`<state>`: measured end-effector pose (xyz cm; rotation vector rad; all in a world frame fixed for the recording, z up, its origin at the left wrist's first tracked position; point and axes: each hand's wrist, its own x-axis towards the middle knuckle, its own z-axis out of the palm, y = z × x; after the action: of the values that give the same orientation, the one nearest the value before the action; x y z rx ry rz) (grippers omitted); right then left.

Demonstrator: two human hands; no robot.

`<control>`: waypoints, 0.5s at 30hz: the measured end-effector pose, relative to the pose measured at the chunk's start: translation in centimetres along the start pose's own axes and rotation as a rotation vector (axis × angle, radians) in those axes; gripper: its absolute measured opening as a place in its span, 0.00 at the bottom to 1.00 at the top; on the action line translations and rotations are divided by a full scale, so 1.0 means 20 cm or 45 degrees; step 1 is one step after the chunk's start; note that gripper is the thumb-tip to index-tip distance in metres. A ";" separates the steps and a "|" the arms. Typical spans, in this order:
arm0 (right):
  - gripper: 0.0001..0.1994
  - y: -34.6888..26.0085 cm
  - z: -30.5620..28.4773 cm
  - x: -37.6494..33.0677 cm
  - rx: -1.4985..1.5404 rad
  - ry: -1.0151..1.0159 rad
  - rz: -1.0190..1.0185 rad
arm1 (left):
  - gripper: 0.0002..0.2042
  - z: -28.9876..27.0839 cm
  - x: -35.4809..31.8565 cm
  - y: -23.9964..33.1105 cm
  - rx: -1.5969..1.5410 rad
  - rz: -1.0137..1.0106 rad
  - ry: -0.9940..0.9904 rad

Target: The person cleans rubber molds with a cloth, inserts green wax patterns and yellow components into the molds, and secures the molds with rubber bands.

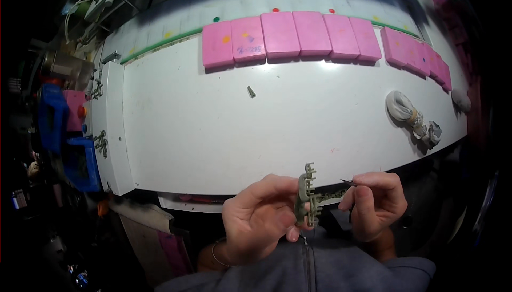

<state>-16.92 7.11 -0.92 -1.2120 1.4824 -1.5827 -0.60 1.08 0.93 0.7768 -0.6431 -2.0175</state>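
Between the thumb and fingers of my left hand (261,212) stands an olive-green moulded part (302,199), roughly upright, with several short pegs along its right edge. My right hand (376,201) is to the right of it, closed in a pinch around a thin knife (348,182) whose dark pointed tip aims at the part without touching it. The knife's handle is hidden by my fingers. Both hands are in front of the white table's near edge, above my lap. A small grey-green tapered piece (251,91) lies on the table.
Pink blocks (281,35) line the far side of the white table (213,132). A tied white cloth bundle (408,112) lies at right. Greenish parts (101,143) rest on the raised left ledge, beside blue bins (82,164). An open drawer (194,203) sits under the near edge.
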 end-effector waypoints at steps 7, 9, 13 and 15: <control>0.08 -0.05 -0.02 0.03 0.006 -0.060 -0.030 | 0.11 -0.01 -0.02 -0.02 0.184 0.149 -0.021; 0.09 -0.08 -0.02 0.05 0.006 -0.091 -0.032 | 0.12 0.00 -0.02 -0.02 0.212 0.163 -0.003; 0.06 -0.14 0.01 0.11 -0.083 -0.151 -0.151 | 0.12 0.02 -0.02 -0.01 0.232 0.149 -0.004; 0.04 -0.17 0.01 0.13 -0.147 -0.230 -0.218 | 0.12 0.02 -0.02 -0.01 0.251 0.162 0.014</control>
<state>-17.16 5.16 2.90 -1.5420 1.4005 -1.4672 -0.80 1.60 1.21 0.8394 -0.8735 -1.8517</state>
